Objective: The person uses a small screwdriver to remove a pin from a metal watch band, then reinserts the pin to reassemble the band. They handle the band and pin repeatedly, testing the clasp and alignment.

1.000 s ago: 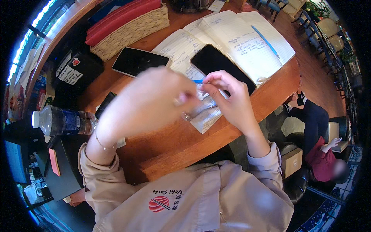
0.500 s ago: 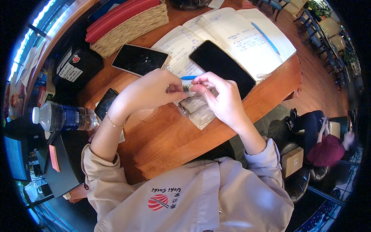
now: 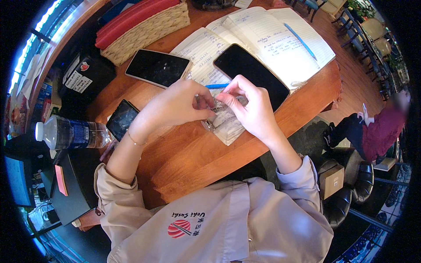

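A small thing [image 3: 214, 105] between the left hand [image 3: 177, 103] and right hand [image 3: 249, 107] is mostly hidden. At right, a person's head [image 3: 401, 101] is blurred.

At the left, a clear bottle [image 3: 75, 133] with white cap and blue label, near a flat orange strip [image 3: 61, 180]. Farther back, a woven basket [image 3: 147, 37] holding something red [image 3: 133, 18], just beside a black case [image 3: 97, 62]. At the right, a cardboard box [image 3: 331, 182], chairs [image 3: 372, 30] and a person [image 3: 385, 131] in dark red.

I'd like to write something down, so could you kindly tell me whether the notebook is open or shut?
Open: the notebook lies spread on the table, handwritten lined pages showing, a blue pen on one.
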Available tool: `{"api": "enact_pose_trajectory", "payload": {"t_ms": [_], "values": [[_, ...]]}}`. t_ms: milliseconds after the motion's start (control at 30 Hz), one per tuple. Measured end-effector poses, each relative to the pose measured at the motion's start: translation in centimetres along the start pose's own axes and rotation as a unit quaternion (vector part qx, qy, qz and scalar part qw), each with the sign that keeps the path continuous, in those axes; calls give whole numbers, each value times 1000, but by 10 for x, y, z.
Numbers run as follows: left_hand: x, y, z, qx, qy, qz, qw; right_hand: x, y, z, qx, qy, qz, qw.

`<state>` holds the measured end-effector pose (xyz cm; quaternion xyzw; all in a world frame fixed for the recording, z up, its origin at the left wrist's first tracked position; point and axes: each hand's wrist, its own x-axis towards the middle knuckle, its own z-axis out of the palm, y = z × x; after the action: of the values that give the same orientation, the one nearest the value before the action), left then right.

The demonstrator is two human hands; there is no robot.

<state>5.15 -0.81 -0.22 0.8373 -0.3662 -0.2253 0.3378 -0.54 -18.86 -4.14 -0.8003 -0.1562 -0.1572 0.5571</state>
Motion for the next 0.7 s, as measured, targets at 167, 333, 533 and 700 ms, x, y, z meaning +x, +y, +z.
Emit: {"api": "enact_pose_trajectory", "payload": {"t_ms": [167, 333, 533, 700], "values": [[2, 3, 1, -46, 2, -23, 999, 0, 3, 1, 2, -3, 0, 1000], [4, -5, 3, -77, 2, -25, 997, -1, 5, 3, 16, -1, 25, 1000], [4, -7, 2, -60, 5, -12, 998, -2, 5, 3, 29, 4, 40, 999], [5, -10, 2, -55, -5, -18, 998, -2, 5, 3, 31, 5, 41, 999]]}}
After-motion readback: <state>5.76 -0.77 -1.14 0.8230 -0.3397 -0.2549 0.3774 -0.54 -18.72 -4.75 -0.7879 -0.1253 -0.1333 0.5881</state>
